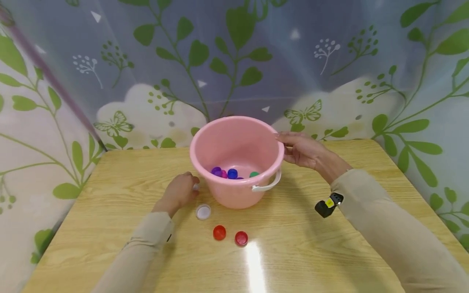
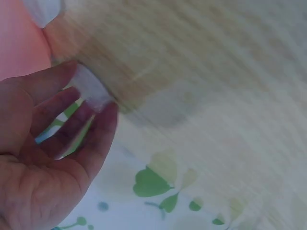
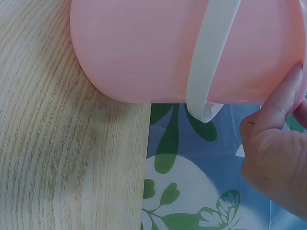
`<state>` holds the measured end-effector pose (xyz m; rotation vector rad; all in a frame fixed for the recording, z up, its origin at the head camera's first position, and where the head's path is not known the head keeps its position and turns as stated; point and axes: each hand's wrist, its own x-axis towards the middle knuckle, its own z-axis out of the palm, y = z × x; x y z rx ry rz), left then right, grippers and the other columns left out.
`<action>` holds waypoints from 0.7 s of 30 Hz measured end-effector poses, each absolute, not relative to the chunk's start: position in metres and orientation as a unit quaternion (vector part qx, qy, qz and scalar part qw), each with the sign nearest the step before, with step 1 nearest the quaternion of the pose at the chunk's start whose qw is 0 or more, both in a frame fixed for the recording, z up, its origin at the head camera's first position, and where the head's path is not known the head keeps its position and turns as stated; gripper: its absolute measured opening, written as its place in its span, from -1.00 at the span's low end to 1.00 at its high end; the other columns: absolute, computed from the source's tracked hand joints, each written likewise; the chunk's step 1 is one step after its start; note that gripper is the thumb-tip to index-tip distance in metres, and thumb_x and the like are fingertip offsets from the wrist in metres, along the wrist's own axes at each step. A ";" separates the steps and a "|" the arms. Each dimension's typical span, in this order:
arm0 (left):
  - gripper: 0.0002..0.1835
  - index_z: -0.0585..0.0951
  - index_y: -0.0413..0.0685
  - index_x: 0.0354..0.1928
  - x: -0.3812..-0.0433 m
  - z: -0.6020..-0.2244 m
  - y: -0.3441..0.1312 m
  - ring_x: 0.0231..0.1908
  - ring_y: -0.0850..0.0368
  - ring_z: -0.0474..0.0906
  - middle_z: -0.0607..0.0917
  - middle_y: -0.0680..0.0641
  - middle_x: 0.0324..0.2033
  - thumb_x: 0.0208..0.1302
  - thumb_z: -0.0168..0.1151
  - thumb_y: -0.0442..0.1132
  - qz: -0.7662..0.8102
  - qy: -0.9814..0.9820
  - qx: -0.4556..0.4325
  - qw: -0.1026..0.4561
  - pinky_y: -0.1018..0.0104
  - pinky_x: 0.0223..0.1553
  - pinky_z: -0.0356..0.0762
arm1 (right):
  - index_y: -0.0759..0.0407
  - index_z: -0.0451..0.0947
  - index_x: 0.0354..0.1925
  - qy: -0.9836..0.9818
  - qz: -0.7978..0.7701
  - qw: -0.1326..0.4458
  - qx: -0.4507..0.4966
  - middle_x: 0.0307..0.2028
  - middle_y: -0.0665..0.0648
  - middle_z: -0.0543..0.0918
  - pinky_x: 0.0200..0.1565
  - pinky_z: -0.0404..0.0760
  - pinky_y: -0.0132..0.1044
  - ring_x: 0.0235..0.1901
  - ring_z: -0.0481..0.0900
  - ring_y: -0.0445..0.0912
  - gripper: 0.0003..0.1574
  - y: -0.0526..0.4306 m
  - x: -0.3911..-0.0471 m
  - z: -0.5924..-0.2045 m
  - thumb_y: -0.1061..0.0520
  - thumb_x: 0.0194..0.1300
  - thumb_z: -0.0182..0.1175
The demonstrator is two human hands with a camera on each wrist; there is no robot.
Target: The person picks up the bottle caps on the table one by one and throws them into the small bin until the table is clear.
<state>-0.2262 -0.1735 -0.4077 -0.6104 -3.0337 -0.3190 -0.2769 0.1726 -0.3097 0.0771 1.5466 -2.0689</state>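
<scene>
A pink bucket (image 1: pixel 238 191) with a white handle (image 1: pixel 267 184) stands on the table, several purple, blue, pink and green bottle caps (image 1: pixel 232 173) lying at its bottom. My right hand (image 1: pixel 302 150) grips the bucket's rim from the right side; in the right wrist view its fingers (image 3: pixel 283 98) lie along the wall just under the rim. To the bucket's left, my left hand (image 1: pixel 179 191) pinches a white bottle cap (image 2: pixel 92 86) between thumb and fingertips, close over the table. Another white cap (image 1: pixel 203 212) lies just in front of that hand.
Two red caps (image 1: pixel 219 232) (image 1: pixel 241 238) lie on the wooden table (image 1: pixel 311 252) in front of the bucket. A leaf-patterned curtain (image 1: pixel 234 61) hangs behind the table and along both sides. A black wrist camera (image 1: pixel 329 204) is strapped at the right sleeve.
</scene>
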 end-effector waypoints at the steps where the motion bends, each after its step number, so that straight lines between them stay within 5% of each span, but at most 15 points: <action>1: -0.94 0.62 -0.20 -0.45 -0.225 -0.406 -0.174 -0.39 -0.08 0.53 0.55 -0.14 -0.47 0.01 0.34 -0.40 -0.104 -0.976 -0.191 0.012 0.07 -0.28 0.57 | 0.22 0.45 0.05 0.575 -0.770 0.276 0.029 -0.20 0.12 0.54 -0.24 0.68 -0.39 -0.33 0.59 -0.16 -0.65 0.172 -0.277 -0.310 0.10 0.37 0.18; 11: -0.85 0.52 -0.14 -0.59 -0.224 -0.408 -0.176 -0.43 -0.09 0.50 0.51 -0.13 -0.53 -0.07 0.27 -0.49 -0.116 -0.976 -0.184 0.012 0.07 -0.33 0.55 | 0.20 0.51 -0.01 0.574 -0.771 0.273 0.030 -0.22 0.11 0.55 -0.25 0.68 -0.39 -0.34 0.59 -0.16 -0.71 0.169 -0.276 -0.310 0.09 0.36 0.19; 14: -0.91 0.63 -0.26 -0.41 -0.224 -0.407 -0.182 -0.32 -0.17 0.54 0.58 -0.22 -0.42 -0.02 0.26 -0.48 -0.118 -0.976 -0.184 0.022 0.01 -0.20 0.56 | 0.21 0.52 -0.01 0.580 -0.768 0.269 0.031 -0.20 0.11 0.54 -0.25 0.68 -0.39 -0.34 0.60 -0.16 -0.70 0.170 -0.276 -0.309 0.09 0.36 0.20; 18: -0.70 0.60 -0.42 -0.06 -0.225 -0.397 -0.194 -0.12 -0.30 0.51 0.59 -0.36 -0.16 0.15 0.23 -0.44 -0.146 -0.977 -0.150 0.039 -0.12 0.01 0.48 | 0.23 0.47 0.04 0.583 -0.766 0.269 0.032 -0.20 0.11 0.54 -0.26 0.68 -0.40 -0.34 0.59 -0.16 -0.64 0.171 -0.277 -0.309 0.08 0.36 0.20; 21: -0.66 0.54 -0.44 0.02 -0.228 -0.380 -0.203 -0.03 -0.37 0.46 0.54 -0.43 -0.05 0.22 0.21 -0.41 -0.181 -0.973 -0.125 0.068 -0.20 0.05 0.43 | 0.22 0.46 0.05 0.583 -0.766 0.270 0.035 -0.19 0.11 0.53 -0.25 0.68 -0.40 -0.34 0.59 -0.17 -0.63 0.172 -0.277 -0.309 0.08 0.35 0.20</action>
